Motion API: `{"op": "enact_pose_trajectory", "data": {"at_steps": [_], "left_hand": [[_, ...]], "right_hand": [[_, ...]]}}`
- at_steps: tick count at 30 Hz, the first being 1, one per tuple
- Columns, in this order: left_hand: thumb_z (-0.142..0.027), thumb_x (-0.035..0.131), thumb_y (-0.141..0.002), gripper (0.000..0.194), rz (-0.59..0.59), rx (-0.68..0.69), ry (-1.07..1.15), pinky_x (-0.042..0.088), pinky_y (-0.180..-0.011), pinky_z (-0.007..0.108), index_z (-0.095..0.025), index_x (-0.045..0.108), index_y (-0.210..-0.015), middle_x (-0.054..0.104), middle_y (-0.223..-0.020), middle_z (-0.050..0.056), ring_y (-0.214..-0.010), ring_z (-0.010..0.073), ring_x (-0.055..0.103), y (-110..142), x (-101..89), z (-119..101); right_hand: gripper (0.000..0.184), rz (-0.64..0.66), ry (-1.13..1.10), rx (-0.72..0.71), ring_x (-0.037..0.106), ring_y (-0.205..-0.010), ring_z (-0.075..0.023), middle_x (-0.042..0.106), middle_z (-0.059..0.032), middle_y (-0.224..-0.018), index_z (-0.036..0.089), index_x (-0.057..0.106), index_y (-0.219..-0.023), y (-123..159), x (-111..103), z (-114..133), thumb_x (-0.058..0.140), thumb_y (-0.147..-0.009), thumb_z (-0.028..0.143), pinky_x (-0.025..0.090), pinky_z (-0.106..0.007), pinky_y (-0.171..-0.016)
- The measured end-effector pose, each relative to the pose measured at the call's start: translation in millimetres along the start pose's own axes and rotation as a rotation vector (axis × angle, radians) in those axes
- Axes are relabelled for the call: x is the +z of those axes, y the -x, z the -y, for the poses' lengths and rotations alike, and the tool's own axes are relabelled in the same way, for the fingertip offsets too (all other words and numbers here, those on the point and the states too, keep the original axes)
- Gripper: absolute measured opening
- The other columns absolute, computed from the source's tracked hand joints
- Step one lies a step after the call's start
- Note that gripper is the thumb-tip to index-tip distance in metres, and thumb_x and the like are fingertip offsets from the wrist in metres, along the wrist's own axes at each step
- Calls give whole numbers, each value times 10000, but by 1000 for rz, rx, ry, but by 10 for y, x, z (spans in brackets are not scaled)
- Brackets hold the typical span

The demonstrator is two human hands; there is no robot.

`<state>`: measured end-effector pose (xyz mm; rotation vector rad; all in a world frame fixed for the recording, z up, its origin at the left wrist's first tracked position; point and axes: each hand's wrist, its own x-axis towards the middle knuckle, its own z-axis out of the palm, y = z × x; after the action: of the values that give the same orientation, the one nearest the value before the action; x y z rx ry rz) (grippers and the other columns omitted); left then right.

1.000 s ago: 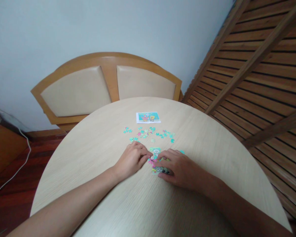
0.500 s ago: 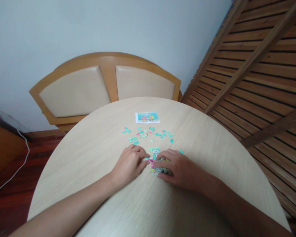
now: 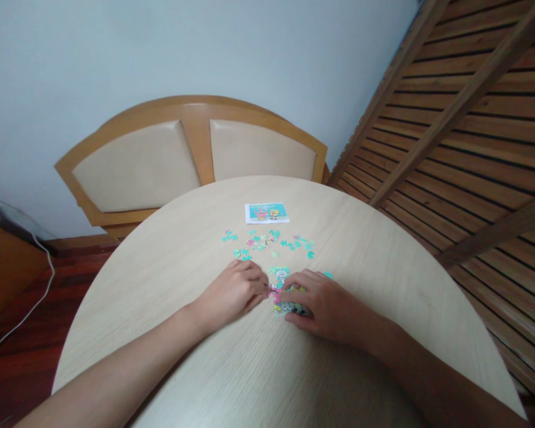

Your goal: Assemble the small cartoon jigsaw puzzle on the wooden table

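A partly assembled jigsaw puzzle (image 3: 280, 277) with cartoon figures lies on the round table. My left hand (image 3: 238, 291) is at its left edge, thumb and fingertips pinched together on a small puzzle piece that they mostly hide. Over the right part of the puzzle rests my right hand (image 3: 321, 303), its fingers spread and touching the pieces, with the thumb apart near the lower edge. Much of the puzzle is hidden under this hand. Loose puzzle pieces (image 3: 262, 241) are scattered just beyond both hands.
A printed picture card (image 3: 267, 213) lies beyond the loose pieces. More pieces (image 3: 241, 254) sit close to my left knuckles, and a teal piece (image 3: 327, 275) shows behind my right hand. A padded chair back (image 3: 205, 142) stands past the table's (image 3: 196, 380) far edge.
My left hand has drawn slightly back from the puzzle's left side, showing a teal piece at its fingertips, then come in against the edge again. My right hand has stayed in place.
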<state>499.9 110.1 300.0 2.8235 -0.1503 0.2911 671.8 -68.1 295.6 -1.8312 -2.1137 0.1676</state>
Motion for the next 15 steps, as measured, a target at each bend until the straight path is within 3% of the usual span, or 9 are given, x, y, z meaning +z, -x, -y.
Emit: {"op": "enact_pose_trajectory", "data": {"at_steps": [5, 10, 12, 15], "left_hand": [[-297, 528, -1009, 215, 47, 91, -173, 436, -947, 388, -186, 676, -1119, 674, -1146, 76, -1122, 240, 572, 62, -29, -53], [-288, 499, -1020, 222, 11, 133, -110, 436, -940, 358, -213, 666, -1144, 695, -1109, 56, -1090, 213, 590, 55, -22, 50], [-298, 477, -1025, 234, -14, 112, -67, 442, -923, 351, -218, 679, -1111, 702, -1081, 48, -1050, 203, 604, 35, -25, 118], [-300, 449, -1025, 267, -121, -52, -70, 455, -887, 365, -210, 700, -1040, 702, -1036, 54, -977, 209, 616, 7, -12, 247]], "right_hand": [[280, 1, -1, 0, 594, -1017, -242, 660, -63, -1130, 255, 692, -1147, 6, 4, -1, 696, -868, 263, 472, -415, -915], [284, 2, -15, 2, 595, -1024, -243, 662, -62, -1135, 259, 691, -1159, -10, -1, -9, 687, -875, 265, 467, -419, -924], [280, 5, -22, 10, 593, -1036, -247, 661, -61, -1143, 261, 690, -1161, -11, -4, -8, 683, -882, 281, 464, -422, -930], [295, 13, -29, 26, 591, -1049, -254, 663, -66, -1145, 258, 686, -1175, -7, -12, 4, 685, -884, 304, 464, -427, -935]]}}
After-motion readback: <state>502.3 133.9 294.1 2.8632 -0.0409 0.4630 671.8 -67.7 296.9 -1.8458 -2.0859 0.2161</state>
